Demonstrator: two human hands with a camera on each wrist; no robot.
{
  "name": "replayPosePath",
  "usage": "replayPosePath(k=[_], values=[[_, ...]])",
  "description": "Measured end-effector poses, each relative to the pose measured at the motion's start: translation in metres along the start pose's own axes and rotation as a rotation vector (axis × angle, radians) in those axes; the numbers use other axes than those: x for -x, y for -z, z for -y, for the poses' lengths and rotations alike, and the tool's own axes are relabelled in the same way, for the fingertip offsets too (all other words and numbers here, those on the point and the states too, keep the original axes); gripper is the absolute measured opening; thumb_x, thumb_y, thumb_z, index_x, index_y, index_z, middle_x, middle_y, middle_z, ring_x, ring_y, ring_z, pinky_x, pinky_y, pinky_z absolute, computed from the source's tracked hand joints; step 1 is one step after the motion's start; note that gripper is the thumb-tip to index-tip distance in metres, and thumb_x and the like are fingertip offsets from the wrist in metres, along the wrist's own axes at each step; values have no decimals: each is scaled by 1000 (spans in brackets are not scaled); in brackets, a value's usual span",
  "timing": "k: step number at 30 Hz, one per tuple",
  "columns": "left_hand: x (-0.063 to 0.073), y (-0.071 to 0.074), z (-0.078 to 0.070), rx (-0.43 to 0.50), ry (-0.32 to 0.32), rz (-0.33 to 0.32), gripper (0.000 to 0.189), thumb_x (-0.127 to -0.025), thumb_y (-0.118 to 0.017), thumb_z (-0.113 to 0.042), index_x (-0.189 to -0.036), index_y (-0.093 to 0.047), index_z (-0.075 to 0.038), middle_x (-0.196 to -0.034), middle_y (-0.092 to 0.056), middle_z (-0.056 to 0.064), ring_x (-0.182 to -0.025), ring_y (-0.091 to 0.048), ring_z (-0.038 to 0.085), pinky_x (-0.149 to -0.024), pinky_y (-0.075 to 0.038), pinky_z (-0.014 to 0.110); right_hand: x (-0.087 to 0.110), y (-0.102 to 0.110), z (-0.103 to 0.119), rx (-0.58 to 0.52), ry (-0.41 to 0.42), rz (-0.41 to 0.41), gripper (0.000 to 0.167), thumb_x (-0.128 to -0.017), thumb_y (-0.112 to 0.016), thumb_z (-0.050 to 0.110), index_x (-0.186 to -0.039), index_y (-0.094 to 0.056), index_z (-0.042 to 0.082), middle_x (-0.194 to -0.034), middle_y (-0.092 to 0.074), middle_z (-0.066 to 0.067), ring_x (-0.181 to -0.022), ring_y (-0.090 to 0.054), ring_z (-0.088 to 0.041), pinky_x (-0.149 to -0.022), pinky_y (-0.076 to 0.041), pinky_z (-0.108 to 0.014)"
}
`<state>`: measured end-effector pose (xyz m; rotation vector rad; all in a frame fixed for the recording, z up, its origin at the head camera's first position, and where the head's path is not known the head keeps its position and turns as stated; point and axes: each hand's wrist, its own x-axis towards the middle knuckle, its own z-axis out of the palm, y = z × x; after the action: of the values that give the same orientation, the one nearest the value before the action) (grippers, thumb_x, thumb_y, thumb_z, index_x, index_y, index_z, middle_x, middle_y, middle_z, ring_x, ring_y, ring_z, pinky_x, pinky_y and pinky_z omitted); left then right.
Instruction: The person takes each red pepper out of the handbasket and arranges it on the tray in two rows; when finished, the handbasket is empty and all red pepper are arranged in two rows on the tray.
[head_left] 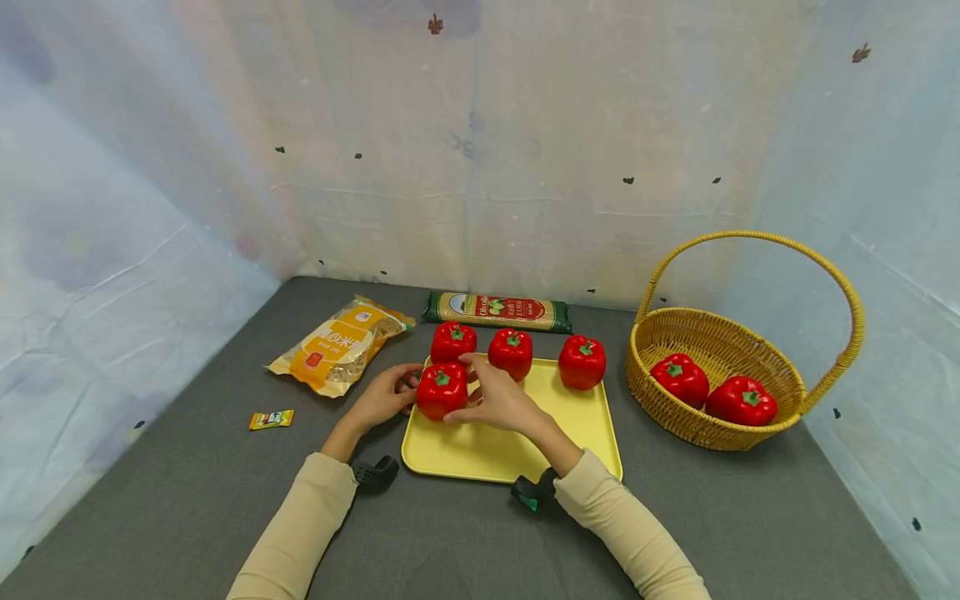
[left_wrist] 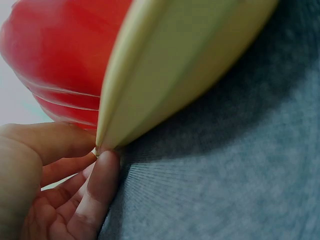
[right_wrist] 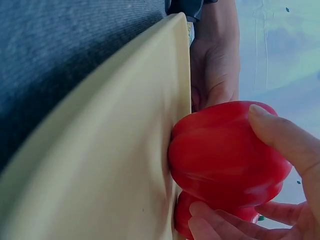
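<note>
On a yellow tray (head_left: 480,461) stand several red bell peppers, one of them the front-left bell pepper (head_left: 441,392). My right hand (head_left: 501,400) holds that pepper, thumb on one side and fingers curled on the other, as the right wrist view shows (right_wrist: 295,160). The pepper touches the tray's surface. At the tray's left side, my left hand (head_left: 386,396) pinches the rim (left_wrist: 112,120) between thumb and fingers. Behind the held pepper are a back-left pepper (head_left: 453,342), a middle pepper (head_left: 512,353) and a right pepper (head_left: 582,362).
A wicker basket (head_left: 675,423) with a tall handle stands at the right, two red peppers (head_left: 679,380) inside. An orange bag of grain (head_left: 341,346) lies to the left, a small yellow packet (head_left: 272,420) nearer. Behind the tray lies a pasta pack (head_left: 498,311).
</note>
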<state>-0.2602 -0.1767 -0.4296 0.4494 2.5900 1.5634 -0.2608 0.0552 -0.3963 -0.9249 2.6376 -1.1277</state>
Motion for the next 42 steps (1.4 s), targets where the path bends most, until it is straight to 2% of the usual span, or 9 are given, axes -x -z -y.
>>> replayPosePath(k=[4,9,15,19,26,29,34,38,42], values=[[4,1,-9,-7,-11,4,44,-89,-55,2,-130,-43,13,-99,-54,20,-76,-57,28,-61,-55,35,3,3,-1,-24,0,13,93,-70,-81,38,-142,-29,9,-117,-56,-13,-88,-65,-27,-75,-53,-29],[4,1,-8,-1,-8,4,44,-90,-56,0,-130,-44,12,-99,-54,20,-77,-58,27,-61,-55,35,11,14,0,-37,23,9,92,-71,-80,38,-142,-29,9,-118,-56,-16,-91,-64,-28,-77,-54,-36],[3,2,-6,-10,-8,0,44,-89,-57,0,-130,-44,11,-100,-54,20,-75,-57,24,-60,-55,33,25,44,-1,-68,30,-14,83,-73,-79,35,-139,-35,9,-118,-56,-14,-99,-61,-29,-83,-52,-44],[2,2,-3,-15,-17,1,44,-89,-56,1,-130,-44,12,-99,-54,20,-75,-57,27,-60,-54,36,38,68,-6,-100,61,-36,72,-77,-77,30,-135,-42,6,-120,-56,-18,-100,-61,-33,-85,-51,-47],[-10,-2,26,-16,-11,-13,45,-90,-57,-1,-132,-44,8,-100,-54,18,-75,-56,22,-58,-54,32,67,110,-27,-73,117,-118,46,-82,-73,24,-123,-56,12,-115,-61,-9,-99,-61,-29,-82,-52,-44],[-12,-1,29,-16,-5,-14,45,-89,-58,-2,-132,-45,6,-100,-55,16,-75,-56,19,-57,-54,30,79,126,-38,-79,119,-129,43,-83,-71,22,-123,-56,12,-114,-61,-10,-102,-60,-29,-85,-50,-46],[-12,0,29,-10,-10,-16,44,-89,-58,-3,-131,-46,6,-99,-55,16,-74,-56,18,-57,-54,29,99,151,-55,-107,73,-157,44,-85,-69,18,-124,-55,5,-117,-58,-17,-104,-58,-31,-85,-51,-34],[-12,-1,30,-15,-7,-19,44,-89,-58,-3,-131,-46,6,-100,-55,16,-75,-56,18,-58,-54,29,112,169,-63,-75,37,-215,41,-85,-69,16,-123,-56,8,-116,-60,-12,-103,-58,-29,-82,-50,-22],[-12,-1,25,-18,-3,-15,44,-90,-57,-1,-131,-45,7,-100,-55,18,-76,-56,22,-59,-54,33,121,189,-71,-46,16,-246,41,-85,-68,14,-124,-55,6,-116,-59,-15,-103,-58,-29,-78,-51,-21]])
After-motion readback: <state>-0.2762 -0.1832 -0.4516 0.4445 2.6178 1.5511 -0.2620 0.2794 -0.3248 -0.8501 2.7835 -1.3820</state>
